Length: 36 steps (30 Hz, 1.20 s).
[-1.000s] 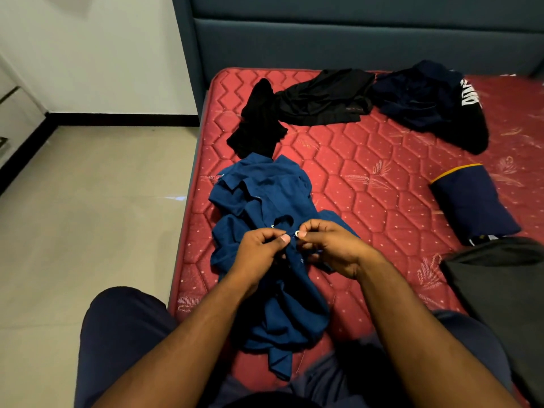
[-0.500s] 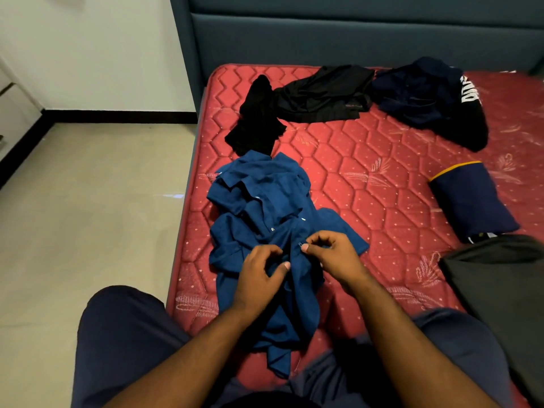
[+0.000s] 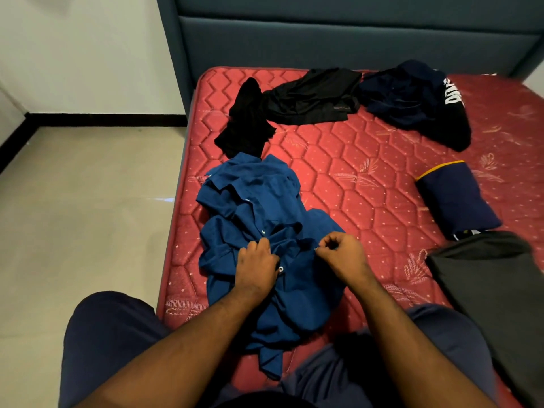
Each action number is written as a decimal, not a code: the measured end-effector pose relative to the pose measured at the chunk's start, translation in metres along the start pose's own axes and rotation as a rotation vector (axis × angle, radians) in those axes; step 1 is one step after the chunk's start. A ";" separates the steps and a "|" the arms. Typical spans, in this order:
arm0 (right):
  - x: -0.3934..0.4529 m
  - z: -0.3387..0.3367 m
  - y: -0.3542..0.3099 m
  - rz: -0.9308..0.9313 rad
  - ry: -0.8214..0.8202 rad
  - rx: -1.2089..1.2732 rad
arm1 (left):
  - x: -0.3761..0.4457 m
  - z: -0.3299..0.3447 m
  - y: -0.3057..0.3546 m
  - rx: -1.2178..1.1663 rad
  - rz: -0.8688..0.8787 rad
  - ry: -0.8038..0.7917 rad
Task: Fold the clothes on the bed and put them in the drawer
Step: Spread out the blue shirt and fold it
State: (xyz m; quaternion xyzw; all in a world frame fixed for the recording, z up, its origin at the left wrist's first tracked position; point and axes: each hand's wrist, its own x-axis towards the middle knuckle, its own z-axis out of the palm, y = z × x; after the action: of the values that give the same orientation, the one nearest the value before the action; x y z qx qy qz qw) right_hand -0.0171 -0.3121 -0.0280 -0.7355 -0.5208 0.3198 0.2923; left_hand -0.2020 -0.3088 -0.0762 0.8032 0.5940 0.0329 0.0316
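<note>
So both hands have dropped lower down the front of the crumpled royal-blue button-up shirt (image 3: 259,231), which lies bunched on the red quilted mattress (image 3: 368,178) right in front of the person's knees. A second ago the fingertips of both hands were meeting at one button higher up; now they've split apart. The left hand (image 3: 257,270) lies curled over the fabric next to a white button and seems to be gripping a fold. The right hand (image 3: 341,254) pinches the other shirt edge just beside it, fingers tightly curled. My guess is it's buttoning the shirt before folding, moving on to the next button, so folding proper hasn't started on this one.

The view has also tipped down a bit compared with earlier. The other stuff hasn't budged: the black garment pile (image 3: 294,104), the dark navy garment with white lettering (image 3: 412,98), the folded navy piece with a yellow edge (image 3: 456,198) and the dark grey cloth (image 3: 494,278). No drawer in sight.
</note>
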 end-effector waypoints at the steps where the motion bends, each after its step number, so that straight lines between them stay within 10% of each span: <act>1: -0.002 0.001 0.000 0.002 -0.007 -0.010 | -0.001 0.001 0.000 -0.017 0.002 0.006; 9: -0.026 0.014 -0.025 0.185 -0.126 0.573 | -0.031 -0.023 -0.001 -0.635 -0.062 0.478; 14: -0.043 0.009 -0.050 0.141 -0.159 0.832 | -0.033 -0.059 0.000 -0.984 0.086 0.488; 28: -0.048 -0.008 -0.061 -0.020 0.016 0.690 | -0.024 -0.067 0.004 -0.939 0.130 0.551; 36: -0.055 -0.004 -0.070 0.068 -0.170 0.789 | -0.025 -0.066 0.008 -0.934 0.165 0.523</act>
State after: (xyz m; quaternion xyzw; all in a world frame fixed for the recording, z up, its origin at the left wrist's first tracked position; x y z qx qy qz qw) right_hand -0.0683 -0.3452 0.0368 -0.5546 -0.3560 0.5643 0.4973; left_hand -0.2078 -0.3338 -0.0099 0.7125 0.4392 0.4948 0.2337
